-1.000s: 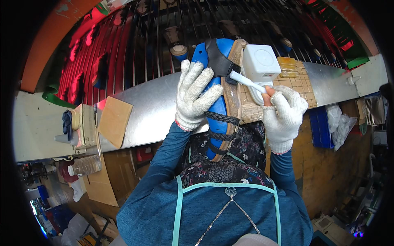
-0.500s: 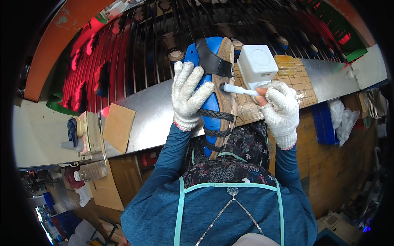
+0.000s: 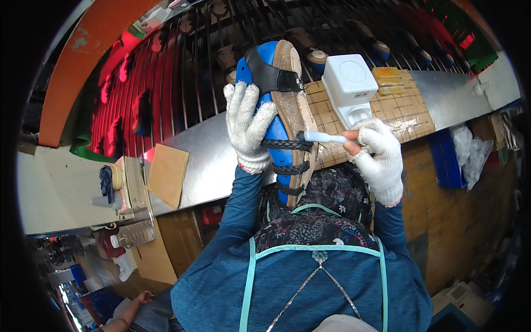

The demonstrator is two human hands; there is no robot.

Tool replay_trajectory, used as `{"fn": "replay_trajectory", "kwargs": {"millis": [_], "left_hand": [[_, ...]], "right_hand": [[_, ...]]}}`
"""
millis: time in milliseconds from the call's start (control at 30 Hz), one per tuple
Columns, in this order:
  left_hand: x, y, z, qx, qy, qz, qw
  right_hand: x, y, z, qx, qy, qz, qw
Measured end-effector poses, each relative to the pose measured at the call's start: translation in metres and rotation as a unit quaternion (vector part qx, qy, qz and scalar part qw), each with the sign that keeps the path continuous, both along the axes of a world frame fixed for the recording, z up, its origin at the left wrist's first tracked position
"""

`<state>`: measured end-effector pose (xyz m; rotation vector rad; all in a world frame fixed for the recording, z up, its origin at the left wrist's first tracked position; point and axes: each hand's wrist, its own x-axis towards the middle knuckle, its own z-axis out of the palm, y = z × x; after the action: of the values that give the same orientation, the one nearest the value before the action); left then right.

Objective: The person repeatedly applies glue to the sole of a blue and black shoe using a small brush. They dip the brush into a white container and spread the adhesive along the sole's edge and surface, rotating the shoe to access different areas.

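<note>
A sandal point(image 3: 291, 110) on a blue shoe last point(image 3: 277, 133) stands lengthwise in front of me, its tan side and sole edge turned to the right. It has a wide black strap at the far end and braided black straps nearer me. My left hand point(image 3: 247, 127), in a white knitted glove, holds it from the left, fingers spread over the blue last. A small brush point(image 3: 325, 137) with a white handle is pinched in my right hand point(image 3: 378, 155), whose glove leaves fingertips bare. The dark bristles touch the sole edge beside a braided strap.
A white plastic container point(image 3: 349, 80) stands on a taped cardboard sheet point(image 3: 406, 108), beside yellowish blocks point(image 3: 388, 81). Beyond the metal ledge, a slatted rack point(image 3: 182, 72) carries several shoes under red light. A tan board point(image 3: 168, 174) lies left. A person's arm point(image 3: 130, 312) shows at lower left.
The brush has moved along the sole edge toward me, from between the straps to a braided strap. The sandal and left hand have shifted slightly left. Another person's arm has come into view.
</note>
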<state>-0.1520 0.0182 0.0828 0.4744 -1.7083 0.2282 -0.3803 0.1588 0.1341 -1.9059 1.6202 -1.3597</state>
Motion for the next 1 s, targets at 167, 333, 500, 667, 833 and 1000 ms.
{"fn": "replay_trajectory", "kwargs": {"millis": [167,333,500,667,833,1000], "left_hand": [[-0.009,-0.002,-0.003,-0.003,0.028,-0.001,1.0],[-0.012,-0.003,-0.007,0.003,0.055,0.037,0.998],[0.002,-0.011,-0.008,-0.065,0.021,0.108,0.992],[0.01,-0.016,-0.011,-0.081,-0.003,0.139,0.987],[0.01,-0.014,-0.015,-0.078,-0.006,0.133,0.988],[0.013,-0.017,-0.013,-0.092,-0.015,0.133,0.987]], "right_hand": [[0.001,-0.023,-0.01,0.038,-0.192,-0.001,0.981],[0.015,-0.023,-0.02,0.103,-0.217,-0.025,0.97],[0.023,0.009,-0.017,0.174,-0.303,0.032,0.936],[0.036,0.018,-0.022,0.121,-0.211,-0.027,0.97],[0.042,0.01,-0.02,0.051,-0.116,-0.092,0.988],[0.039,0.0,-0.01,-0.036,0.018,-0.121,0.992]]}}
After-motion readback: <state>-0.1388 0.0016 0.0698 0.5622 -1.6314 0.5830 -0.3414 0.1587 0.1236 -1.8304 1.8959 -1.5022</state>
